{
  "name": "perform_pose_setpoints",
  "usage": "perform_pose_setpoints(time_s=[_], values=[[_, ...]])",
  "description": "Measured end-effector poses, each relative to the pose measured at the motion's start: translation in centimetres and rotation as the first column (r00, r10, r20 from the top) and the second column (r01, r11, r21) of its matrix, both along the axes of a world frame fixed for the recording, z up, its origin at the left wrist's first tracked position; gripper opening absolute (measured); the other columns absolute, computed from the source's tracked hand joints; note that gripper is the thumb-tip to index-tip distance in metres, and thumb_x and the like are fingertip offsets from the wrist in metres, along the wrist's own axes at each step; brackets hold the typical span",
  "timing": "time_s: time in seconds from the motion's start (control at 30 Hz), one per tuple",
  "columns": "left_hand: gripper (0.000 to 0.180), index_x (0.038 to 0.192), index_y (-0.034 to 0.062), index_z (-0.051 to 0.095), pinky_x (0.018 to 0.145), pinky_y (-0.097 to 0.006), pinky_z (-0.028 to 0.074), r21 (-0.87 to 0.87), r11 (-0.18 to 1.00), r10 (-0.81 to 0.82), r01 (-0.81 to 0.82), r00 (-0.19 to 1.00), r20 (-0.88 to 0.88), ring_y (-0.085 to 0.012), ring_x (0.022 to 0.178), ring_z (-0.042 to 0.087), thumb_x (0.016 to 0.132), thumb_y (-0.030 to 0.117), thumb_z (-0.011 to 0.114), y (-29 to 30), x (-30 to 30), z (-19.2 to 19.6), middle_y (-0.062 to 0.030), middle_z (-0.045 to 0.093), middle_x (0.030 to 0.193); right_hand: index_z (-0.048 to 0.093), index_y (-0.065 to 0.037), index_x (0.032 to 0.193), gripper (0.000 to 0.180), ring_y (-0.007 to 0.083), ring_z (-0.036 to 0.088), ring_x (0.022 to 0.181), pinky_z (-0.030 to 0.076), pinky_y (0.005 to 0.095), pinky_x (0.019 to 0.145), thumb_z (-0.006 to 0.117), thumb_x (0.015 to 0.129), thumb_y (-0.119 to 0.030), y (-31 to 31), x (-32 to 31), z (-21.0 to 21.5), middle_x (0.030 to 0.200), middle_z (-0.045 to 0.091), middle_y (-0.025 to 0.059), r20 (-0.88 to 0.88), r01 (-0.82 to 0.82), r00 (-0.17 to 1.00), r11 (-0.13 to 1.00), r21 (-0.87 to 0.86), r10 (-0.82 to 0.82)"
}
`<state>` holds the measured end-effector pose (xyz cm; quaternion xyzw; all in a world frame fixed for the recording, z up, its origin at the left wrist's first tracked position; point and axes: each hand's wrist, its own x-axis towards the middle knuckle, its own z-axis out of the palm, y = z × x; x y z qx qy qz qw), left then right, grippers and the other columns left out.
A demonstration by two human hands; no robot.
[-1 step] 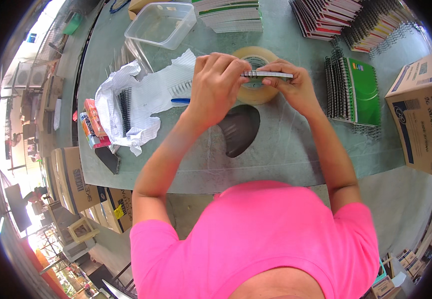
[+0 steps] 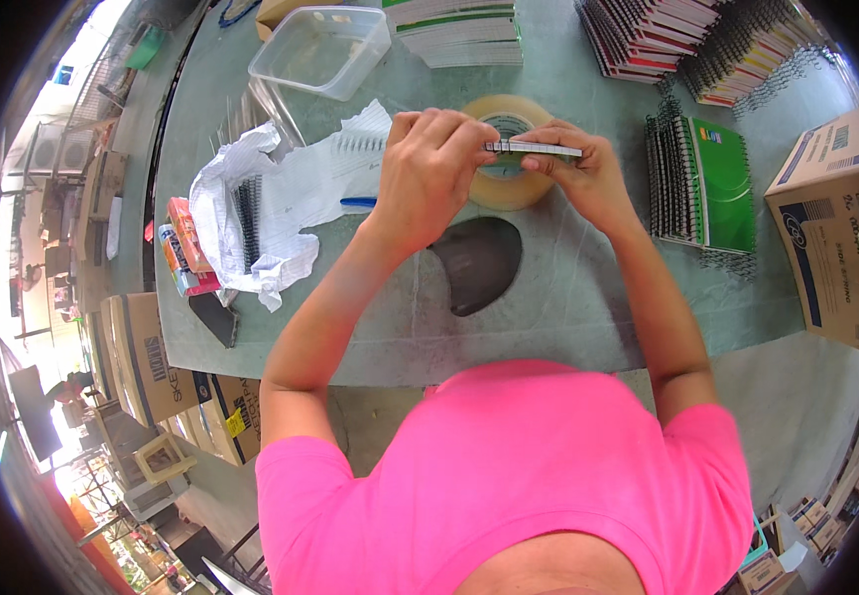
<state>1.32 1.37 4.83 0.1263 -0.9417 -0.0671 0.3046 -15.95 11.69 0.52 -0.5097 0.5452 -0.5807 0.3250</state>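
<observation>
Both my hands hold a thin grey bar-shaped piece [image 2: 539,149] level above the table. My left hand [image 2: 429,164] pinches its left end with curled fingers. My right hand [image 2: 588,178] grips its right end. Just beneath the piece a wide roll of clear tape [image 2: 509,193] lies flat on the grey-green table [image 2: 568,307]. A dark rounded flat object [image 2: 479,263] rests in front of the roll. A blue pen [image 2: 358,202] lies to the left of my left hand.
Crumpled white paper with a black spiral coil [image 2: 251,213] lies left, small coloured packets [image 2: 184,248] and a black phone [image 2: 213,317] beside it. A clear plastic tub [image 2: 320,50] stands behind. Green spiral notebooks [image 2: 707,183], stacked notebooks [image 2: 648,30] and a cardboard box [image 2: 826,218] fill the right.
</observation>
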Motion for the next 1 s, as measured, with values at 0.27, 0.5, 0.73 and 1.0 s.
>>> perform_pose_setpoints(time_s=[0.27,0.5,0.73,1.0], values=[[0.03,0.104,0.0104,0.059,0.076,-0.036,0.038,-0.01,1.0,-0.018,0.018,1.0,-0.002,-0.0236,0.082,0.057,0.077,0.018,0.067,-0.4,-0.1,0.0,-0.0052,0.062,0.087,0.067,-0.004,0.103,0.026,0.0124,0.057,0.095,0.043,0.0259,0.086,0.064,0.078,-0.001,0.1,0.5,0.1,0.1,0.066,0.0055,0.102,-0.027,0.995,0.998,0.055,0.021],[0.024,0.098,0.0094,0.058,0.077,-0.036,0.039,0.002,1.0,-0.01,0.01,0.997,0.081,-0.0231,0.085,0.056,0.079,0.022,0.065,-1.1,-0.4,0.6,-0.0048,0.06,0.093,0.066,-0.003,0.105,0.025,0.0109,0.057,0.094,0.044,0.0242,0.085,0.063,0.08,-0.002,0.0,0.4,0.3,0.102,0.066,0.0053,0.053,-0.034,0.998,0.999,0.017,0.033],[0.018,0.088,0.0077,0.059,0.075,-0.036,0.04,-0.014,0.999,-0.036,0.035,0.999,-0.018,-0.0228,0.082,0.058,0.077,0.018,0.067,-1.1,-0.7,0.7,-0.0048,0.063,0.085,0.067,-0.005,0.104,0.025,0.0118,0.058,0.094,0.043,0.0249,0.087,0.063,0.079,-0.002,-0.1,0.6,0.1,0.1,0.067,0.0058,0.105,-0.016,0.994,1.0,0.023,0.013],[0.009,0.084,0.0075,0.061,0.07,-0.037,0.042,0.1,0.994,0.03,-0.048,0.984,0.174,-0.0237,0.079,0.058,0.081,0.016,0.063,-1.4,-0.1,0.7,-0.0049,0.062,0.075,0.067,-0.005,0.103,0.023,0.012,0.058,0.093,0.043,0.0251,0.085,0.063,0.08,-0.003,-0.1,0.9,0.3,0.099,0.067,0.0055,0.07,-0.005,0.998,0.999,0.042,0.002]])
